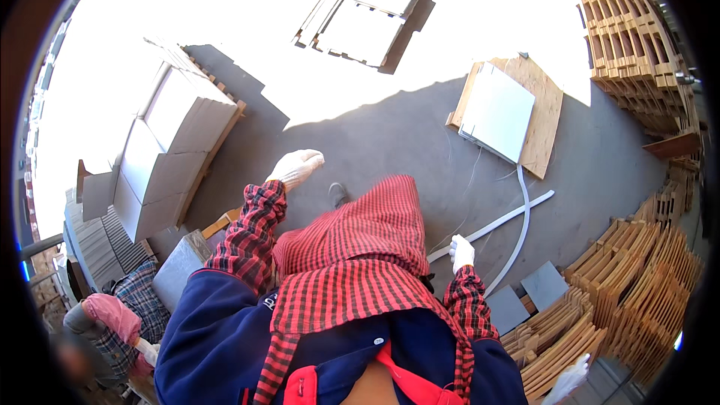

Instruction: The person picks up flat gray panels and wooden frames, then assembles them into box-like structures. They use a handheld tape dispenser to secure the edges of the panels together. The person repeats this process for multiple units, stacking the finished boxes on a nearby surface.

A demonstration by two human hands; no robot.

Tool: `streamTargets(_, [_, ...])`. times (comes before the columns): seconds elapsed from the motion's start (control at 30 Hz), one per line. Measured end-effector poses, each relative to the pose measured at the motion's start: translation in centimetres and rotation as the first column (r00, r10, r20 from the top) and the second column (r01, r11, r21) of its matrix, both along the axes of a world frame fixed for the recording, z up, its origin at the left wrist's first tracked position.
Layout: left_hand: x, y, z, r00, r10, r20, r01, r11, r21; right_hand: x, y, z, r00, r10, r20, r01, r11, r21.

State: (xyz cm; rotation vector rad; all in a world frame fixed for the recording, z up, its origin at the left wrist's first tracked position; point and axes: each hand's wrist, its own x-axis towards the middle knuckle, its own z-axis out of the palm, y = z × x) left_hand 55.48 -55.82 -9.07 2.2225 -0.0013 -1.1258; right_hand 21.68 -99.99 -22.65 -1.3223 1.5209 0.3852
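Note:
My left hand, in a white knitted glove, is held out ahead on the left. Its fingers reach forward, loosely bent, with nothing seen in them. Lower down on the right is my right hand, also gloved in white; its fingers are curled in and no held thing shows. A long white strip lies on the floor behind that hand, crossed by a curved white strip. Beyond them, a stack of white panels rests on a wooden board. My red checked apron hangs between my arms.
Stacked pale cartons stand on a pallet at left. Tall wooden pallets rise at far right, and wooden frames lean nearer. A person in a plaid shirt is at lower left. Thin cords trail on the grey floor.

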Motion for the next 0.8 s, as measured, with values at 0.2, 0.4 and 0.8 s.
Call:
streamTargets(0.2, [3.7, -16.1, -4.6, 0.978, -0.128, -0.166, 0.104, 0.984, -0.146, -0.6, -4.3, -3.3, 0.996, -0.047, -0.072, 0.045, 0.999, -0.026])
streamTargets(0.4, [2.9, -33.6, -15.5, 0.915, 0.014, -0.402, -0.044, 0.997, -0.065, 6.1, -18.1, -10.0, 0.987, 0.118, -0.111, -0.129, 0.987, -0.095])
streamTargets(0.8, [9.0, -58.7, -39.1, 0.89, 0.038, -0.454, 0.003, 0.996, 0.089, 22.0, -46.0, -30.1, 0.934, 0.339, -0.114, -0.356, 0.912, -0.203])
